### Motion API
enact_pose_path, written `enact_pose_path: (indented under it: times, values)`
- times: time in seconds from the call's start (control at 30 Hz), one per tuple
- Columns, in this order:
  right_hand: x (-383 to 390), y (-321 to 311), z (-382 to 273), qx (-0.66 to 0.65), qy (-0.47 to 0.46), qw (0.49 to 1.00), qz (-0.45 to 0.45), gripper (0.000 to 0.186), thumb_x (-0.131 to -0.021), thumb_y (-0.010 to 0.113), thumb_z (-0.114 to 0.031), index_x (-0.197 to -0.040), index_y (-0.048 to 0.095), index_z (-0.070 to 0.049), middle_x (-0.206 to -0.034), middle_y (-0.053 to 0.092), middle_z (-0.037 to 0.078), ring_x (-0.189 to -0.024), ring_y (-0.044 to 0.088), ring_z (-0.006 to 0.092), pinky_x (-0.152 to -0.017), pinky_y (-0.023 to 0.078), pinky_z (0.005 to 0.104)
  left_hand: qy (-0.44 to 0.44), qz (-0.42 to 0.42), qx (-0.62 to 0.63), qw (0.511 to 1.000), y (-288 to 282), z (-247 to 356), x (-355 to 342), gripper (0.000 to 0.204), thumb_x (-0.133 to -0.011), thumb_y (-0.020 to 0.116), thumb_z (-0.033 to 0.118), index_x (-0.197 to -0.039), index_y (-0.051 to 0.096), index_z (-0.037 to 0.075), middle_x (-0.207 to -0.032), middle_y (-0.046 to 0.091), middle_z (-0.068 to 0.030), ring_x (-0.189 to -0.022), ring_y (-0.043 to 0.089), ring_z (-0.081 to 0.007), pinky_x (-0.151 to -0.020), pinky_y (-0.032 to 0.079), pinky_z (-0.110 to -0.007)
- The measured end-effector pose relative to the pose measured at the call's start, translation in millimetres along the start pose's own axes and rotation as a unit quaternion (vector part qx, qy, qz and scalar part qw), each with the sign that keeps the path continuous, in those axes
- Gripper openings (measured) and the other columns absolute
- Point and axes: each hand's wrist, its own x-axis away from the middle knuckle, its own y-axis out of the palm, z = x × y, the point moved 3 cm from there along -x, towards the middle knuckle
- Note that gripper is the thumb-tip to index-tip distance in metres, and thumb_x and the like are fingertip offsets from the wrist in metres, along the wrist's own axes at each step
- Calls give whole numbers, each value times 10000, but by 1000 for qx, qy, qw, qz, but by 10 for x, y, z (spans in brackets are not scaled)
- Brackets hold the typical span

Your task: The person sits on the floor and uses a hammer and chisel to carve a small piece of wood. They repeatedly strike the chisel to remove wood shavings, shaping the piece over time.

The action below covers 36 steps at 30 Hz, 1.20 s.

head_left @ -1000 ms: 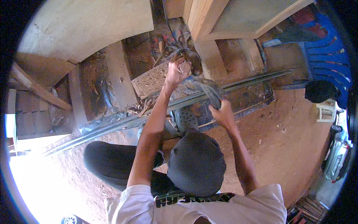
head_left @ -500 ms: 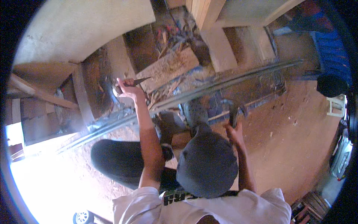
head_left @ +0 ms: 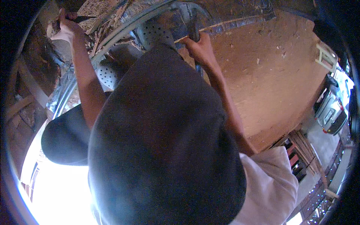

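Observation:
At the upper left my left hand (head_left: 68,29) is closed on a dark pointed tool (head_left: 86,18), held beside a rough wooden block (head_left: 95,24) strewn with splinters. Near the top centre my right hand (head_left: 198,45) grips the handle of a claw hammer (head_left: 190,17). Long grey metal strips (head_left: 131,26) curve between the hands, past my grey perforated shoes (head_left: 153,35). My dark-trousered knee (head_left: 165,135) fills much of the lower middle and hides what is beneath it.
Brown dirt ground (head_left: 266,82) stretches to the right, with a pale wooden stool (head_left: 326,56) and a silver car (head_left: 330,112) at its edge. Stacked planks (head_left: 303,153) lie at lower right. Wooden boards (head_left: 26,78) line the left side, above a glaring bright area.
My left hand has moved leftward off the block's far end, and the pointed tool now shows in it. The view has tilted, so the hammer appears higher and my knee much larger.

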Motion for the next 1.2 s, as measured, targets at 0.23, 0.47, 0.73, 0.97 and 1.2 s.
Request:
enact_pose_path:
  times: [0.23,0.47,0.73,0.97,1.2]
  values:
    - [6,-108,231,28,52,998,-3,163,-758,670,-167,-778,573,-37,-623,550,25,-516,493,119,-454,380,290,157,-150,-179,960,-383,-202,-276,453,-858,614,307,-1195,457,48,-1114,590,-153,-1018,571,-286,-895,493,-403]
    - [59,-61,131,-19,75,997,9,197,-795,686,-213,-819,597,-39,-621,543,1,-508,472,110,-442,348,282,183,-181,-237,937,58,-51,38,350,-806,669,77,-605,383,85,-568,358,20,-474,321,-169,-456,345,-282]
    - [-61,-215,-1121,-83,-123,978,144,176,-830,679,-114,-836,503,-104,-532,403,-36,-428,377,60,-384,263,223,233,-432,-470,734,731,-640,18,144,-830,549,159,-786,597,30,-664,540,-112,-583,523,-227,-537,457,-343]
    - [-639,195,-1510,41,-273,947,167,77,-870,633,-149,-870,575,-97,-546,448,-8,-462,419,64,-402,315,214,109,-422,-401,806,914,-579,-1,211,-821,562,160,-900,672,-2,-764,644,-189,-675,623,-301,-639,513,-368]
    - [-971,-94,-1228,33,-211,975,61,301,-827,670,-176,-1061,591,-4,-838,663,90,-692,633,256,-673,518,394,-34,-391,-344,853,776,-742,-27,340,-768,649,207,-1080,645,73,-945,664,-200,-847,658,-352,-693,526,-382]
